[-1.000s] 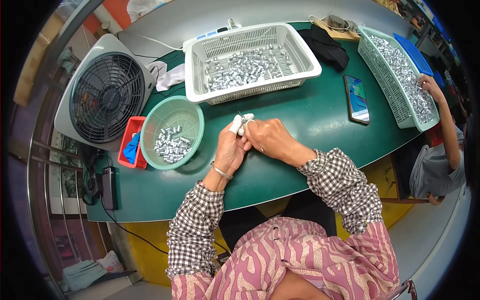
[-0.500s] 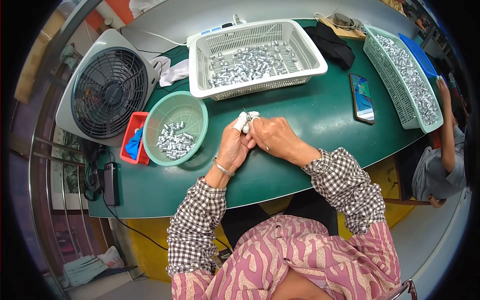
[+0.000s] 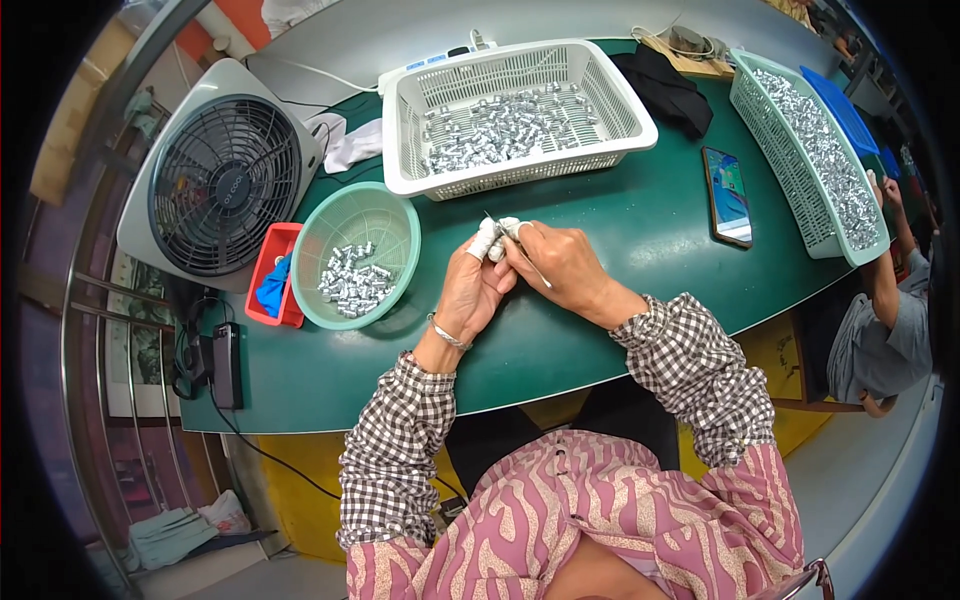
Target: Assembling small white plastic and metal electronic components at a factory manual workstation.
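My left hand (image 3: pixel 466 292) and my right hand (image 3: pixel 562 262) meet over the middle of the green table, fingertips together. White wraps cover the thumb and some fingertips. My left hand is closed on a small silver metal part, mostly hidden by the fingers. Pinched in my right hand is a thin pale rod-like tool (image 3: pixel 541 277), its end sticking out below the fingers. Left of my hands, a round light-green basket (image 3: pixel 408 232) holds loose silver metal parts (image 3: pixel 355 282). Beyond them stands a white rectangular basket (image 3: pixel 520 182) with many more such parts.
A fan (image 3: pixel 228 180) and a red bin (image 3: pixel 289 312) with a blue cloth stand at left. To the right lie a phone (image 3: pixel 728 197) and a long pale-green basket (image 3: pixel 790 180) full of parts. Black cloth (image 3: pixel 665 95) lies behind. Another person's arm (image 3: pixel 884 285) reaches to that basket.
My right hand has turned slightly, and more of the thin tool's lower end shows. The other person's hands have shifted beside the right-hand basket. The whole view has moved very slightly.
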{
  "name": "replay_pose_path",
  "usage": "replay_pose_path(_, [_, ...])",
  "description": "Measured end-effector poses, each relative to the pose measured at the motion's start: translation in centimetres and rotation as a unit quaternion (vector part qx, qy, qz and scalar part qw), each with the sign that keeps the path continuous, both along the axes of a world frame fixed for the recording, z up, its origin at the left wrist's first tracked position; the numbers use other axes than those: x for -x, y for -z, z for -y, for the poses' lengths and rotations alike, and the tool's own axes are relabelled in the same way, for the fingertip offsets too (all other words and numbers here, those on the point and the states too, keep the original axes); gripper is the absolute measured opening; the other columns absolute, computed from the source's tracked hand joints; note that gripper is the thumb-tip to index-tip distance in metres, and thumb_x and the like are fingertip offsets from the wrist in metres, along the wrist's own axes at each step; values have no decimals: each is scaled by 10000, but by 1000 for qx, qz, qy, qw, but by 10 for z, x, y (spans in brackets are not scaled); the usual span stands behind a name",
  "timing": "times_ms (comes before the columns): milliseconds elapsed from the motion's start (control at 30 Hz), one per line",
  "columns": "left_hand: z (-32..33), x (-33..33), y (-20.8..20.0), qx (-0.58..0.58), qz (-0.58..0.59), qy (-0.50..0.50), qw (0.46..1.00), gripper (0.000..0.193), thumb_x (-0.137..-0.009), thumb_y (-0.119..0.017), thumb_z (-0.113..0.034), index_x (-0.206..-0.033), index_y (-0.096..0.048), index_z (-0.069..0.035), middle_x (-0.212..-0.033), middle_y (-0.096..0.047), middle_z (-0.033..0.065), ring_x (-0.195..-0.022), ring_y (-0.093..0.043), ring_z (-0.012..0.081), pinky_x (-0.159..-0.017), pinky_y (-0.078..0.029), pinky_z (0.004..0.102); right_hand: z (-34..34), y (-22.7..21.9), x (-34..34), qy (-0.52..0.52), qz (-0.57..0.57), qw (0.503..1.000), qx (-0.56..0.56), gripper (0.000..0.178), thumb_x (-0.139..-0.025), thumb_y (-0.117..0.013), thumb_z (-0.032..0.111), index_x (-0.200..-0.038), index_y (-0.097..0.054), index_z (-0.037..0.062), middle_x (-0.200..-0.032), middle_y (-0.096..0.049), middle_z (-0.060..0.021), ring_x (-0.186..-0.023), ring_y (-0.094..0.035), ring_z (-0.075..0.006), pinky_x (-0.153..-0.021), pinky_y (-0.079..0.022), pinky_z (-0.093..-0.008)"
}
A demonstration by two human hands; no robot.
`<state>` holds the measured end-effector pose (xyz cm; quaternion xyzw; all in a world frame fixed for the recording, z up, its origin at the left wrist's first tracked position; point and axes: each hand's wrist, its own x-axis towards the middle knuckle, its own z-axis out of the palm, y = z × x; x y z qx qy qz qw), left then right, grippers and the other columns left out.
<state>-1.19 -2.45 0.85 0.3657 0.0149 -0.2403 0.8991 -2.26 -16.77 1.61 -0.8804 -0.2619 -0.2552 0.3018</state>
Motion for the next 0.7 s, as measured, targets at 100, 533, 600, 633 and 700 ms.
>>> replay_pose_path(100, [-3,-7,10,38,-28,-14,999,300,-935,-457,-266,-1036,-546,2,-701,-452,-27,-580,-423,66,-468,-342,204,2,1,-1,-49,32,998,-36,161,-783,-590,61,-688,-468,14,-616,-526,-114,-506,-537,-289,-449,-428,-371])
replay_pose_path(533, [-7,-12,3,-14,-67,-69,995,249,-921,-481,-206,-1077,-538,-20,-754,-529,-15,-612,-455,81,-491,-369,198,11,-14,0,-101,-137,962,-213,174,-817,-546,-22,-988,-561,-48,-836,-593,-105,-736,-618,-158,-628,-497,-260])
replay_pose_path(600, [-7,-11,0,-22,-84,-74,993,247,-919,-483,-211,-1073,-540,-27,-747,-528,-22,-619,-459,80,-498,-378,202,10,-15,0,-121,-177,939,-269,171,-828,-544,-13,-994,-566,-46,-840,-595,-84,-750,-615,-141,-650,-501,-254])
replay_pose_path(633, [-7,-11,-1,-26,-93,-76,992,246,-919,-484,-214,-1071,-541,-30,-743,-528,-25,-622,-462,80,-502,-383,204,9,-15,0,-131,-197,926,-295,170,-833,-542,-8,-997,-568,-45,-842,-596,-73,-757,-613,-132,-661,-503,-251])
replay_pose_path(700, [-10,-11,8,-4,-79,-61,995,244,-917,-486,-217,-1065,-544,-31,-744,-530,-26,-622,-462,80,-503,-385,205,9,-14,0,-138,-184,929,-290,172,-835,-542,-7,-1000,-570,-44,-849,-598,-72,-757,-613,-133,-659,-500,-250])
